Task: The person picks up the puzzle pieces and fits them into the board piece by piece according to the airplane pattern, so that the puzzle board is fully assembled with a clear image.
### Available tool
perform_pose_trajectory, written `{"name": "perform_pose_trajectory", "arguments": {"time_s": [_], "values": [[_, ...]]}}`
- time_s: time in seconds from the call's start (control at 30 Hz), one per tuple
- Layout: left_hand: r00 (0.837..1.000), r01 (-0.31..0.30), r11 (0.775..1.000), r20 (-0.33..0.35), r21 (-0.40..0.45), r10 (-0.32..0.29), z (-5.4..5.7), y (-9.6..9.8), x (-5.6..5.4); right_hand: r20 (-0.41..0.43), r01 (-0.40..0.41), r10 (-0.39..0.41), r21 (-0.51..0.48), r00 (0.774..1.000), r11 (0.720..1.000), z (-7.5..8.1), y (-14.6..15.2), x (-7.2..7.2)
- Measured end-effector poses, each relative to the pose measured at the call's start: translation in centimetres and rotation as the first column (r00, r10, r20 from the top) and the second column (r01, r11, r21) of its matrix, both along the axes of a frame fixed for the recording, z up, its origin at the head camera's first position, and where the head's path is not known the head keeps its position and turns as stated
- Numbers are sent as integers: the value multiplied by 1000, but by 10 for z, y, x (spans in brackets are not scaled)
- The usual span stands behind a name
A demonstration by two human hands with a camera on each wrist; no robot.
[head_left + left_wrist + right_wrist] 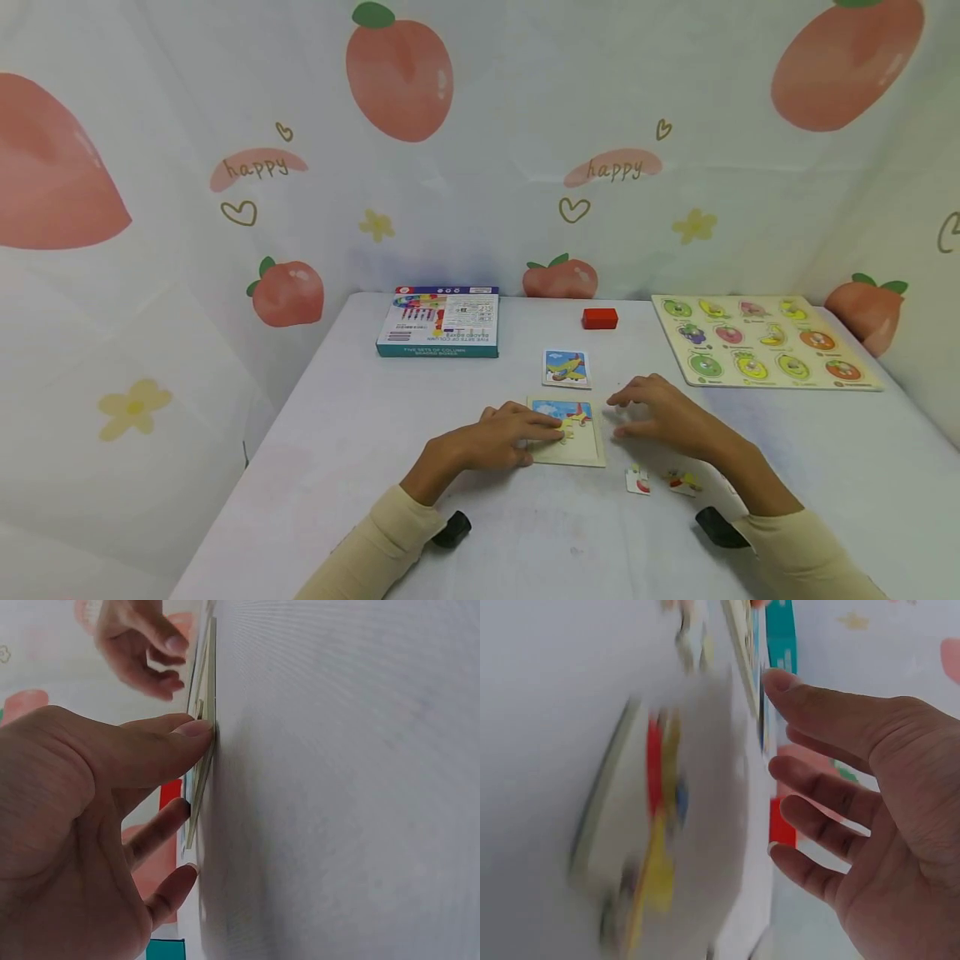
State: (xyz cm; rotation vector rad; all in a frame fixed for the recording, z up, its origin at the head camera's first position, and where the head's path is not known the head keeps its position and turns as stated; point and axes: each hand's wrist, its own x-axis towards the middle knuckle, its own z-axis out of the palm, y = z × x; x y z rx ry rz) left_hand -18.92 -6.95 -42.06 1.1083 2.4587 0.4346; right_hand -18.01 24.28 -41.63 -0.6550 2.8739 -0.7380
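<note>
A small wooden jigsaw board (577, 454) lies on the table, with a partly assembled picture in blue, yellow and red. My left hand (498, 437) holds it at the near left corner, the thumb (187, 739) against its edge and the fingers reaching over its top. To the right of the board is my right hand (667, 417), its fingers loosely bent and nothing between them. Below that hand lie loose jigsaw pieces, one white and red (637, 481) and another yellow and red (683, 482). They appear blurred in the right wrist view.
Just behind the board lies a picture card (566, 368) of a yellow plane. Farther back are a flat teal-edged box (442, 321) and a red block (600, 318). A fruit puzzle board (765, 342) lies at the back right. A printed curtain (480, 192) hangs behind the table.
</note>
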Motion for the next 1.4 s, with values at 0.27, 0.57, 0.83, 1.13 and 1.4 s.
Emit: {"name": "perform_pose_trajectory", "arguments": {"time_s": [0.27,0.57,0.83,1.13,1.4], "values": [[1000,-10,1000,0,3,10,-1,-1,0,-45,59,-59,5,997,998,-2,40,11],[1000,-5,1000,8,13,5,-2,0,0,-41,141,-141,12,989,990,-4,81,29],[1000,-14,1000,11,21,13,-3,-1,1,0,187,-187,35,982,982,-9,109,39],[1000,-7,1000,-1,10,7,-3,0,1,-9,194,-194,49,981,980,-11,118,46],[1000,-5,1000,-3,9,5,-4,0,1,-16,196,-195,48,981,979,-11,119,46]]}}
